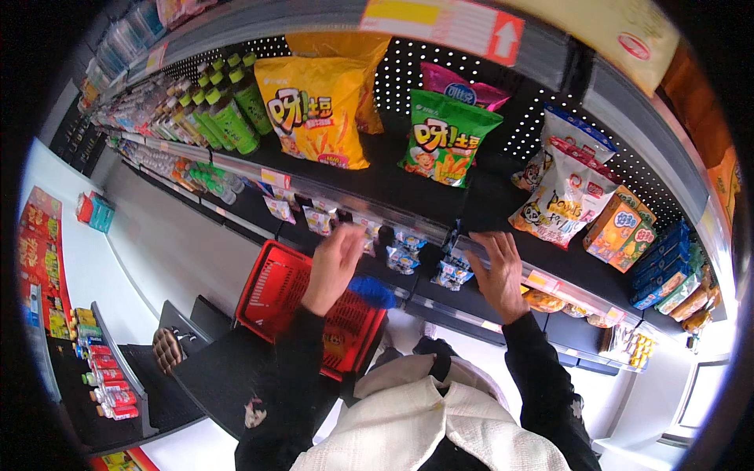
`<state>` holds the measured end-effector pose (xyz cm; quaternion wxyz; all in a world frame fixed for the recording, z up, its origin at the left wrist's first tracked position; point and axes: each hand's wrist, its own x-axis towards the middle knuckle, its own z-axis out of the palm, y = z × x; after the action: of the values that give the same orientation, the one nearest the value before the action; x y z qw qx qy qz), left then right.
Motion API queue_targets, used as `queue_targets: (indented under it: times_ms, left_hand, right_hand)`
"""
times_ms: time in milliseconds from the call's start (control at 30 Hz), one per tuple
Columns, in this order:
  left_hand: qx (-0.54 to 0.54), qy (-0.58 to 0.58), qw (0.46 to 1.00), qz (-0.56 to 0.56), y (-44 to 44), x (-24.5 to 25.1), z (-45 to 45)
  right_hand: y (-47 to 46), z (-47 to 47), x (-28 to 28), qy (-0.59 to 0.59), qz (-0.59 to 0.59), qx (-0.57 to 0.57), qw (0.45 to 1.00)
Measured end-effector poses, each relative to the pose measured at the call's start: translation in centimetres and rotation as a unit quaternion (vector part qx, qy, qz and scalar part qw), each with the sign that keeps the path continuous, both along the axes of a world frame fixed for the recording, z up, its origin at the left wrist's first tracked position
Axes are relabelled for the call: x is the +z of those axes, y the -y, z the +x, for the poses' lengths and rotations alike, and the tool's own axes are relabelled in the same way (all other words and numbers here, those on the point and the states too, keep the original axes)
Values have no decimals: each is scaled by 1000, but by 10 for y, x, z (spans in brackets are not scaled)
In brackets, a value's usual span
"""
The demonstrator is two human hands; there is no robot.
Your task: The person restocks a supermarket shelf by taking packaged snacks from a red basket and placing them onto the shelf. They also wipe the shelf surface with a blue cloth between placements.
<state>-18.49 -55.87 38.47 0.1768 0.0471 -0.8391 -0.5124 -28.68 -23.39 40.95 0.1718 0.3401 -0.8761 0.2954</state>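
Note:
My left hand (pixel 337 265), slightly blurred, is raised above a red plastic shopping basket (pixel 268 282) and holds nothing. A blue item (pixel 372 292) shows at the basket's edge beside my wrist. My right hand (pixel 499 274) has its fingers apart near the front edge of the black shelf, also with nothing in it. On that shelf, beyond my hands, stand a yellow chip bag (pixel 318 118) and a green chip bag (pixel 450 138). A white and orange snack bag (pixel 565 197) stands further right. Small blue snack packs (pixel 452 272) lie on the lower shelf between my hands.
Green-capped bottles (pixel 230 120) stand in rows at the left of the shelf. Snack boxes (pixel 612 226) and blue packs (pixel 662 265) stand at the right. A price-tag strip (pixel 442 26) runs along the upper shelf. At the lower left are a brown tufted cushion (pixel 168 350) and red-labelled bottles (pixel 115 385).

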Motion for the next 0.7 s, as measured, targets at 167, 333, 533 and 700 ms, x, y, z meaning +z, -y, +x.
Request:
queue_targets:
  times_ms: [167,333,533,700]
  left_hand:
    - [-38,-255,927,-273,-42,128,-117]
    - [-60,-262,868,-417,-59,163,-200]
    - [-69,-174,890,-417,-47,161,-213]
    - [-74,-185,908,-370,-27,177,-149]
  right_hand:
    - [11,-41,-13,-56,10,48,997]
    - [16,-55,-22,-39,7,42,998]
    - [18,-55,-24,-40,14,27,999]
    - [19,-56,-27,-64,10,26,998]
